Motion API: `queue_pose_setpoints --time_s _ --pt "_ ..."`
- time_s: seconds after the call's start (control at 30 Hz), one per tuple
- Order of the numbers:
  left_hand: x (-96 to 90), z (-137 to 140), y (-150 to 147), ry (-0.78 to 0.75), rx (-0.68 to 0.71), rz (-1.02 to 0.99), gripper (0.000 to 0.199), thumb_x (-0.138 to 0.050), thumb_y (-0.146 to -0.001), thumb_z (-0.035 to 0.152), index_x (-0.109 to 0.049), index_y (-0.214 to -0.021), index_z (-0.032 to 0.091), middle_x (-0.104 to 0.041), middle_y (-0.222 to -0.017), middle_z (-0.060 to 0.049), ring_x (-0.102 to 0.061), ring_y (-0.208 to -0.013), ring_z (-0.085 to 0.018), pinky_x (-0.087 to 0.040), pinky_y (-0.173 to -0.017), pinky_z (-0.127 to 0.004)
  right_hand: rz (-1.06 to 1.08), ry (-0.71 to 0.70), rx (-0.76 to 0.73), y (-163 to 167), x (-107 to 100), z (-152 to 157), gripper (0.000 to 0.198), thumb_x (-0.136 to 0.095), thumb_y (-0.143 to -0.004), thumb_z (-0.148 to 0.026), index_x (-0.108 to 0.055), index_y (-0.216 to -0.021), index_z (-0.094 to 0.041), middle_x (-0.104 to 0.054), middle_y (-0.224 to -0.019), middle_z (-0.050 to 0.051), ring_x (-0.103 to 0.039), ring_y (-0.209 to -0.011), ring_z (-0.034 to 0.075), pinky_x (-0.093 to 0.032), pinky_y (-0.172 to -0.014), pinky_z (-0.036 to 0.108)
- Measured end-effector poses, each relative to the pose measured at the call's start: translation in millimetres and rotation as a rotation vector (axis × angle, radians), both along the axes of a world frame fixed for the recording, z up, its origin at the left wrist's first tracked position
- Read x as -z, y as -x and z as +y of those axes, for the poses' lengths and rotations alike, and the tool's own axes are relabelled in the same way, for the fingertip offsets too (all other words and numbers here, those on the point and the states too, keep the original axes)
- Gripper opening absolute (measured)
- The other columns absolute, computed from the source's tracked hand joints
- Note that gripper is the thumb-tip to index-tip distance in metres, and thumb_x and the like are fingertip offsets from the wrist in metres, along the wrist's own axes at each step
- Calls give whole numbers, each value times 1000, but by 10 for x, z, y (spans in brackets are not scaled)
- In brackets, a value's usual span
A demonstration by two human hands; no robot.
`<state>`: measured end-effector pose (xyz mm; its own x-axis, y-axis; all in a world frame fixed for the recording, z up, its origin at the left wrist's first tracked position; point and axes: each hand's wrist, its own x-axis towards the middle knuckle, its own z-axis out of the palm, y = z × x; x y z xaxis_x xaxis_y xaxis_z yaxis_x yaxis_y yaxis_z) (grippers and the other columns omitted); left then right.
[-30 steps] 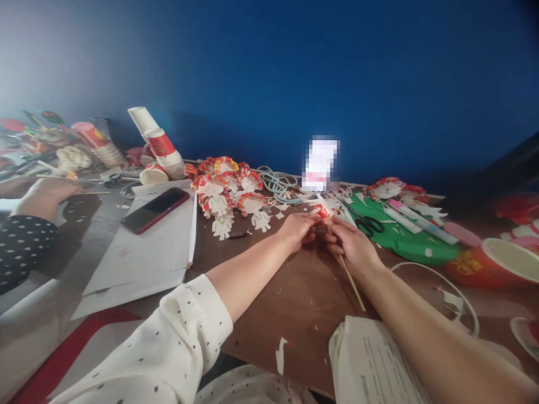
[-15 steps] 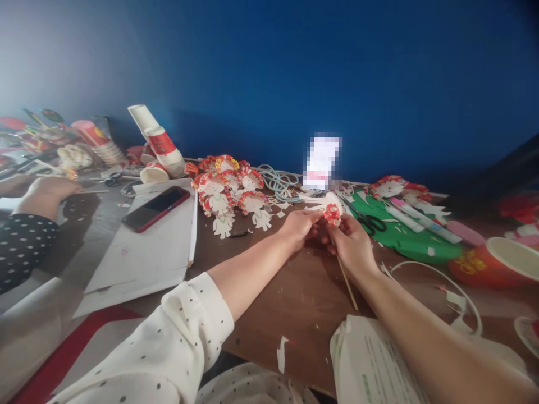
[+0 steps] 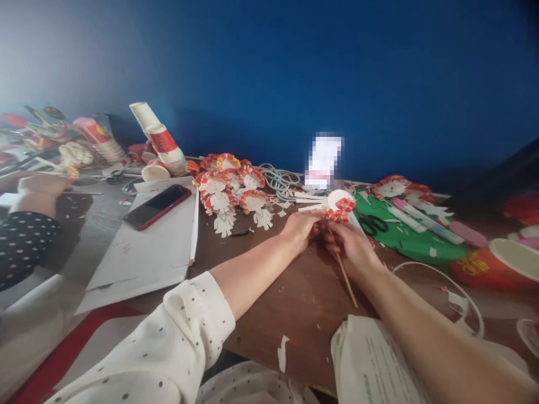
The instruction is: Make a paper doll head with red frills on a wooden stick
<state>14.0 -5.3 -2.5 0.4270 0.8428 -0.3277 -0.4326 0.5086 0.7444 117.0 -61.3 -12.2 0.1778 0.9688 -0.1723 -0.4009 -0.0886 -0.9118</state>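
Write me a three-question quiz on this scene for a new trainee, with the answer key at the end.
1. Which colour joins white on the round paper piece at the fingertips of the left hand and right hand?
A) Green
B) Red
C) Blue

2. True or false: the black-handled scissors nearest the right hand lie on the green sheet.

3. Fill in the colour: the red-edged phone lies on a flat ____ board.

Key:
1. B
2. True
3. White
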Motion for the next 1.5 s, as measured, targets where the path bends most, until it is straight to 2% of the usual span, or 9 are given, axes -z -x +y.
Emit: queue_pose_setpoints --time_s 0.17,0.4,0.63,0.77,0.97,1.1,1.2,1.37,1.5 --pt "27 18 -16 42 -4 -50 19 -64 -79 5 -56 -62 11 -52 -51 0 -44 -43 -6 -30 -44 -18 111 20 -17 -6 2 6 21 -77 -64 -22 -64 -80 -15 -59 -76 0 -42 -53 4 -27 -34 11" --pt "10 5 -35 71 16 -114 18 -67 -79 8 -57 -64 11 -53 -53 1 -46 -45 -7 -36 -46 -20 182 16 -57 -10 5 6 24 -79 -64 -19 -63 -81 -17 -55 -71 -4 -41 -50 2 -27 -32 8" --pt "27 -7 -11 -70 33 64 31 -78 -75 28 -54 -63 13 -51 -54 2 -43 -45 -5 -30 -46 -20 224 20 -57 -24 -22 5 22 -77 -66 -17 -62 -82 -17 -53 -73 -4 -40 -50 2 -27 -32 6" --pt "28 -12 5 -171 18 231 34 -75 -77 42 -57 -66 15 -51 -55 2 -44 -49 -7 -34 -48 -20 245 19 -43 -72 -71 15 20 -75 -66 -17 -59 -78 -17 -50 -71 -4 -38 -49 1 -27 -31 6" --pt "95 60 0 -143 -76 394 14 -70 -77 25 -61 -73 16 -57 -63 -1 -54 -56 -11 -39 -47 -19 367 50 38 -173 -95 26 25 -74 -65 -10 -57 -81 -18 -55 -77 -3 -41 -49 1 -29 -31 5" --pt "87 89 5 -94 -71 267 5 -65 -80 19 -62 -79 16 -63 -78 -3 -61 -63 -11 -49 -53 -22 445 92 32 -190 -106 19 25 -73 -66 -9 -57 -83 -17 -55 -76 -2 -42 -49 0 -28 -31 5" --pt "63 91 19 -78 -80 197 5 -63 -85 19 -63 -83 14 -65 -86 -4 -60 -61 -9 -50 -53 -21 451 100 14 -188 -123 13 22 -72 -67 -10 -57 -82 -17 -55 -75 -2 -42 -49 1 -28 -31 5" --pt "52 106 44 -131 -109 205 14 -63 -86 19 -61 -73 14 -61 -72 -2 -53 -55 -5 -42 -48 -16 350 82 12 -184 -118 26 21 -72 -68 -13 -58 -82 -19 -56 -73 -2 -42 -47 2 -28 -30 6" --pt "45 112 54 -96 -126 208 13 -64 -85 18 -62 -73 14 -58 -67 0 -52 -54 -6 -40 -48 -16 270 51 54 -153 -110 28 24 -73 -63 -12 -60 -81 -20 -60 -75 -2 -41 -48 2 -28 -31 6"
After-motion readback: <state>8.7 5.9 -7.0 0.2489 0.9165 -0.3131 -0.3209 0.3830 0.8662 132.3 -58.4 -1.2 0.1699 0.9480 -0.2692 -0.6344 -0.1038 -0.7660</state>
